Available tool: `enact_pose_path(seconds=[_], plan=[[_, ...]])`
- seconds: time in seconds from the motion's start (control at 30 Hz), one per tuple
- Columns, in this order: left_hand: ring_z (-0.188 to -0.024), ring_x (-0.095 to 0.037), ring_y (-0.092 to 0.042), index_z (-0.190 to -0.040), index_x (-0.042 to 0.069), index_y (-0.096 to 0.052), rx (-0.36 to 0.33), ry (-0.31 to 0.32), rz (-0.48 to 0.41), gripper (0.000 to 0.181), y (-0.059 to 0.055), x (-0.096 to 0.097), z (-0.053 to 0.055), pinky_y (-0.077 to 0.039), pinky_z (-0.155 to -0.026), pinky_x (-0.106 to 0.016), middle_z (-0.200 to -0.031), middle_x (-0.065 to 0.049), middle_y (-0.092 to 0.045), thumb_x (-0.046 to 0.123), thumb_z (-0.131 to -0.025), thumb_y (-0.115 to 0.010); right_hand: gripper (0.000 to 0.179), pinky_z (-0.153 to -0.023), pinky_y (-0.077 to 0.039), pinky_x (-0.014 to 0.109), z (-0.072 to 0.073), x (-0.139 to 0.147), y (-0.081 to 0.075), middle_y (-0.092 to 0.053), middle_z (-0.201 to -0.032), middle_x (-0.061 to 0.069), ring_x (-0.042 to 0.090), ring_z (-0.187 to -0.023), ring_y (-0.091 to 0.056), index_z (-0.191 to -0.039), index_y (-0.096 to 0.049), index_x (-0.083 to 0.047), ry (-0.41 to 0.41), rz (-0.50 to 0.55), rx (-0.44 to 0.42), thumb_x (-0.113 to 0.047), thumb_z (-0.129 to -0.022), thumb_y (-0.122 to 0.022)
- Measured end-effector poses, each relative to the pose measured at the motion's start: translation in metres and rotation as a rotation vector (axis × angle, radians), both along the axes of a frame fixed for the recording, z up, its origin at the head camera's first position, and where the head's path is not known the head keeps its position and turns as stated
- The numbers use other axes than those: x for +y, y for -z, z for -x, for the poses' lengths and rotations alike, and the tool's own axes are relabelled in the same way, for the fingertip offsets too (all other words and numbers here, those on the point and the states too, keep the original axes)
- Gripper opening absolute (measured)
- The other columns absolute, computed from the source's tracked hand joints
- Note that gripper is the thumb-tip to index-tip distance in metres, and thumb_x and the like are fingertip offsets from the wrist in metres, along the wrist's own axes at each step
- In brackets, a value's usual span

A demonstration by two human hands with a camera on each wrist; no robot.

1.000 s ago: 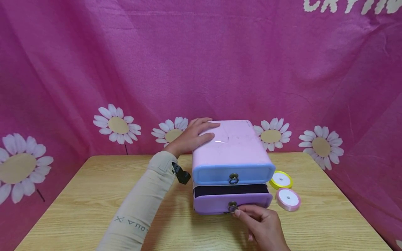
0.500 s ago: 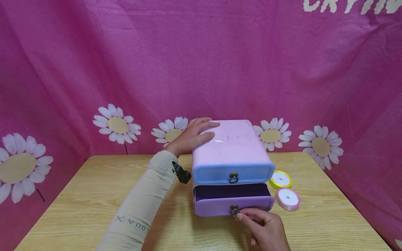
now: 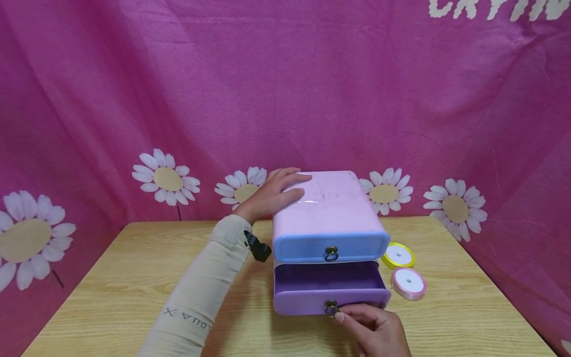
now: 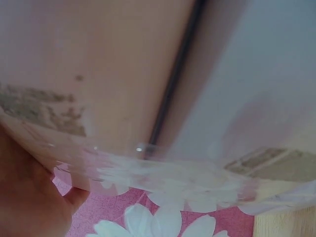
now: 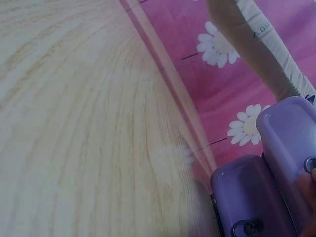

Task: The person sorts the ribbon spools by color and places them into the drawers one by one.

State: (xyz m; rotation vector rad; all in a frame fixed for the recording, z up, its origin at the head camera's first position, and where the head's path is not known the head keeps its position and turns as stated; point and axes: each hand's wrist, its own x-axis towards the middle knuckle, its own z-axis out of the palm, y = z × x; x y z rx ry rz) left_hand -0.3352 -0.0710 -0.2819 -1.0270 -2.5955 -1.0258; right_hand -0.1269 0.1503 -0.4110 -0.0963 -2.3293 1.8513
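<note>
A two-drawer box with a pink top [image 3: 330,208] stands on the table. My left hand [image 3: 278,191] rests on the left side of its top, fingers spread; its thumb side shows at the lower left of the left wrist view. The upper blue drawer [image 3: 303,249] is pushed in. Below it, the purple drawer [image 3: 303,303] is pulled partway out, its dark interior showing. My right hand [image 3: 376,329] pinches the brass ring pull [image 3: 331,308] on the purple drawer between thumb and forefinger. In the right wrist view, fingertips [image 5: 310,187] show by a ring at the right edge.
To the right of the box lie two ribbon spools, a yellow one [image 3: 399,255] and a pink one [image 3: 409,283]. All stand on a wooden table [image 3: 147,277]. A magenta curtain [image 3: 285,89] with daisies hangs behind it.
The purple drawer has slid further out toward me, showing more of its inside, and my right hand has come slightly nearer with its ring. The left hand stays put on top.
</note>
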Motion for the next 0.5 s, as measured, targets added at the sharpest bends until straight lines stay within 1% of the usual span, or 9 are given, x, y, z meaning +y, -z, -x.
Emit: enact_pose_path(seconds=[0.13,0.33,0.4,0.5], plan=[[-0.130,-0.014,-0.017,-0.130,0.029,-0.048,0.004,0.005,0.003,0.042,-0.0003,-0.0001,-0.0004,-0.019,-0.103,-0.044,-0.140,0.004,-0.032,0.038,-0.089,-0.049,0.011,-0.031,-0.033,0.024,-0.0034,-0.0003,-0.0001,-0.066,-0.063,0.004,0.007,-0.031,-0.039,-0.076,-0.071,-0.013,0.009,-0.013,0.023,-0.016,-0.067,-0.077],[-0.130,-0.014,-0.017,-0.130,0.029,-0.048,0.013,0.000,0.006,0.042,-0.0008,0.0000,-0.0014,-0.019,-0.103,-0.044,-0.140,0.005,-0.032,0.038,-0.089,-0.050,0.011,-0.036,-0.036,0.023,-0.0067,-0.0007,-0.0013,-0.067,-0.065,-0.002,0.006,-0.044,-0.048,-0.075,-0.072,-0.014,0.018,-0.027,0.028,-0.017,-0.066,-0.078],[-0.130,-0.013,-0.017,-0.130,0.029,-0.048,0.008,-0.002,0.005,0.042,-0.0007,0.0000,-0.0015,-0.019,-0.103,-0.044,-0.140,0.005,-0.032,0.038,-0.089,-0.050,0.012,-0.038,-0.037,0.023,-0.0070,-0.0007,-0.0010,-0.068,-0.066,-0.002,0.006,-0.048,-0.051,-0.076,-0.072,-0.013,0.018,-0.025,0.024,-0.016,-0.066,-0.078],[-0.130,-0.013,-0.017,-0.130,0.030,-0.048,-0.004,-0.006,0.000,0.042,-0.0002,0.0002,-0.0013,-0.019,-0.103,-0.044,-0.140,0.006,-0.032,0.038,-0.089,-0.050,0.012,-0.041,-0.039,0.022,-0.0071,-0.0004,-0.0009,-0.068,-0.067,-0.002,0.006,-0.051,-0.053,-0.076,-0.072,-0.014,0.020,-0.014,-0.008,-0.017,-0.066,-0.078]])
